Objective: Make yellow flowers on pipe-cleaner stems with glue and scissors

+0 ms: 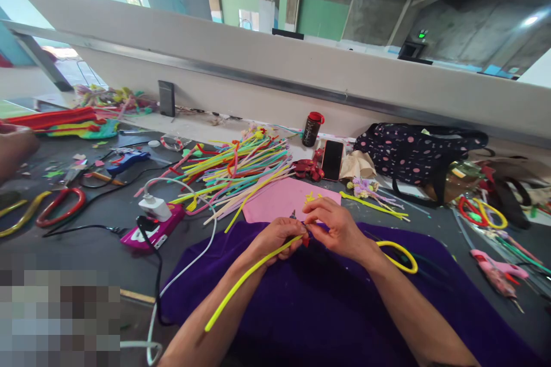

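Where the two hands meet, the left hand [275, 238] is closed around the upper end of one long yellow stem [245, 278]. Its fingers are curled and pressed together. The right hand [340, 229] touches it fingertip to fingertip, thumb and forefinger pinched on the same end of the stem. One small red piece [305, 239] shows there. The stem runs down along the left forearm, towards the person.

- Count: two hands and one stem held. One yellow loop [400, 255] lies just beyond the right wrist.
- Under both hands: one purple cloth [322, 304].
- Just ahead of the fingers: one pink sheet [279, 198]. Further ahead lies one heap of coloured stems [241, 169], too many to count.
- Ahead and right: one dark phone [332, 159], one bottle [312, 129] with a red lid, and one spotted bag [413, 152].
- Left of the left hand: one white plug [152, 206] on a pink power strip [152, 230], then one blue glue gun [127, 160].
- Far right: one pink glue gun [495, 269].

Hard to make out:
- What the red piece is.
- Whether the loop joins the held stem, because the wrist covers it.
- Another person's hand [12, 146], cut off at the left edge.
- The lower left corner, which is pixelated.

Surface and room: a dark grey table [94, 246] with a pale low wall [258, 69] behind it. Concrete beams and green walls stand beyond.
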Demonstrator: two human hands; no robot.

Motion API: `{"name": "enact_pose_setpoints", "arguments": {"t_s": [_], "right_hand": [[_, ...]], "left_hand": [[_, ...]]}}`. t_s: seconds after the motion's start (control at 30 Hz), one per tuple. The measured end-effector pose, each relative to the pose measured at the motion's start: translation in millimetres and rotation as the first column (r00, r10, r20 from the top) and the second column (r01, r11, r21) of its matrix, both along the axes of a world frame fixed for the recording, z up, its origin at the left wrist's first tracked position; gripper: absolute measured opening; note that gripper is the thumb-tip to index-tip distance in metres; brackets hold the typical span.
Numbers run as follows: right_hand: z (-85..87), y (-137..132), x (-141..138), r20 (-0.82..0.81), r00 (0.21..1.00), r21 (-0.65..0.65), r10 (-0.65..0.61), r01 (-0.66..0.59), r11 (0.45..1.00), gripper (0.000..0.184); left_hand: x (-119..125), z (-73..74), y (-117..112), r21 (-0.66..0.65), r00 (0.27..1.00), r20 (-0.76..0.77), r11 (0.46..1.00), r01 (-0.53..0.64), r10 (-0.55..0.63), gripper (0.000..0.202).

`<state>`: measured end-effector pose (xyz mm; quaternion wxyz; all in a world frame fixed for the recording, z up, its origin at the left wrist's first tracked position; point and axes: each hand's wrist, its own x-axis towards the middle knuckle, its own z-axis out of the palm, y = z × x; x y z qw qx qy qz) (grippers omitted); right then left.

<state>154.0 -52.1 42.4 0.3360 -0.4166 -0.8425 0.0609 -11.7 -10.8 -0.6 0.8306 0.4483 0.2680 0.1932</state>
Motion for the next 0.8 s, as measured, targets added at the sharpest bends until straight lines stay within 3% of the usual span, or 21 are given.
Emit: {"name": "enact_pose_setpoints", "arguments": {"t_s": [0.17,0.27,0.4,0.5,0.67,0.8], "right_hand": [[2.0,-0.1,1.7,-0.049,0.998,-0.022,0.044,-0.045,0.999,0.012],[9.0,-5.8,4.2,-0.225,0.974,-0.06,0.036,-0.05,0.997,0.023],[12.8,-10.9,8.0,-0.572,0.814,-0.112,-0.105,0.049,0.992,0.03],[9.1,-8.7,8.4,-0.707,0.683,-0.201,-0.183,0.054,0.978,0.027],[5.7,-7.1,-0.8,-0.695,0.648,-0.376,-0.31,0.038,0.926,0.017],[10.7,-9.3,-11.7,-0.687,0.65,-0.41,-0.325,0.022,0.912,0.016]], "left_hand": [[-0.1,-0.7,1.0,-0.019,0.999,0.034,1.0,0.018,-0.018,0.017],[-1.1,-0.3,3.4,-0.078,0.989,0.146,0.996,0.031,-0.02,0.015],[-4.1,2.4,4.5,-0.186,0.934,0.357,0.981,0.056,0.014,0.012],[-6.3,4.6,1.9,-0.197,0.885,0.459,0.98,0.019,0.075,0.013],[-8.2,6.2,-1.4,-0.186,0.842,0.522,0.982,-0.043,0.136,0.011],[-7.6,7.5,-1.2,-0.167,0.839,0.514,0.98,-0.104,0.177,0.012]]}}
